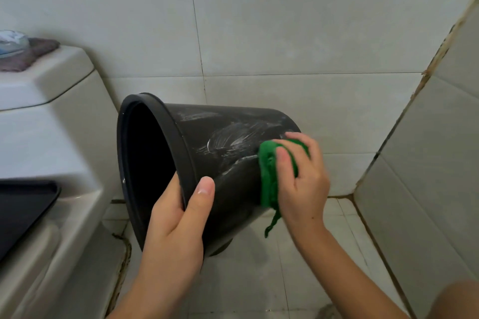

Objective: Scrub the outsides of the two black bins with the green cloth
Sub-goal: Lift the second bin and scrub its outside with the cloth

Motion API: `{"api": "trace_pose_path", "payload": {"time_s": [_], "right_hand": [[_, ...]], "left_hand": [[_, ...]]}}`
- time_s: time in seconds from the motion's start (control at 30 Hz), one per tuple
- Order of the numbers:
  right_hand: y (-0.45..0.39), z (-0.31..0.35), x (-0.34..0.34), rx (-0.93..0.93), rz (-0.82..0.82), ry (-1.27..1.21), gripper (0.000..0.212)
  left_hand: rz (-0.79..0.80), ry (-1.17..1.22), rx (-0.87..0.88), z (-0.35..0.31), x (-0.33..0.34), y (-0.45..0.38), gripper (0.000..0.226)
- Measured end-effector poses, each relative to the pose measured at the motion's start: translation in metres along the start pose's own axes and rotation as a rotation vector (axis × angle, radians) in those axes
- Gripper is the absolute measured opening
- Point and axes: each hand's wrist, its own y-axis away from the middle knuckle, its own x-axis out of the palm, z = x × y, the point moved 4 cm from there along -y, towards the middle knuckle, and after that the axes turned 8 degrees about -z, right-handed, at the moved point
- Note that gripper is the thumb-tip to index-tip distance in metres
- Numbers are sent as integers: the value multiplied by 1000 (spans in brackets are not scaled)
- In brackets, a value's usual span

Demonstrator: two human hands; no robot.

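Tiled bathroom floor [311,267]: left hand [176,223] grips the soapy black bin [223,137] rim; right hand [300,176] presses the green cloth [268,176] against its side. Scrubbing looks partway; no second bin shows.

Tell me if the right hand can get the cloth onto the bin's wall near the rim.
Probably yes: the right hand presses the green cloth on the black bin; the wall toward the rim lies bare above the left hand.

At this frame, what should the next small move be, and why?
Probably sweep the cloth leftward toward the rim: the right hand presses it near the bin's base, soapy streaks cover only mid-wall, and the left hand steadies the rim.
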Motion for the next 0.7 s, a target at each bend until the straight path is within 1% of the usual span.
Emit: {"api": "trace_pose_path", "payload": {"time_s": [0.07, 0.1, 0.17, 0.23, 0.27, 0.33, 0.37, 0.43, 0.5, 0.53, 0.57, 0.63, 0.7], "right_hand": [[-5, -24, -2, 214, -35, 6, 47], [-5, -30, -2, 273, -52, 4, 50], [-3, -26, -2, 283, -71, -8, 48], [1, -3, 0, 181, -51, -46, 41], [5, 14, 0, 86, -33, -68, 38], [16, 51, 0, -118, 12, -119, 41], [20, 65, 0, -186, 33, -153, 42], [22, 77, -1, -275, 45, -188, 39], [17, 69, -2, -336, 27, -136, 36], [12, 58, -2, -330, 21, -92, 34], [5, 44, -3, -274, 18, -39, 31], [-11, 9, -6, -35, 24, 54, 30], [-21, -23, -9, 193, 35, 94, 27]], "left_hand": [[14, -23, 12, -1, 0, 0, 39], [28, -26, 10, 0, 1, 1, 38], [27, -19, -4, 1, 1, 1, 36], [10, -15, -18, 3, 2, 0, 34], [12, 1, -25, 4, 3, -1, 33], [6, 42, -39, 4, 5, -1, 31], [-5, 50, -40, 3, 6, -2, 30], [-29, 68, -48, 3, 7, -2, 25], [-40, 79, -70, 5, 4, -2, 23], [-35, 76, -74, 6, 3, -1, 26], [-29, 74, -76, 6, 1, 0, 30], [-7, 48, -58, 4, -3, 2, 35], [42, -1, -12, -1, -4, 4, 34]]}}
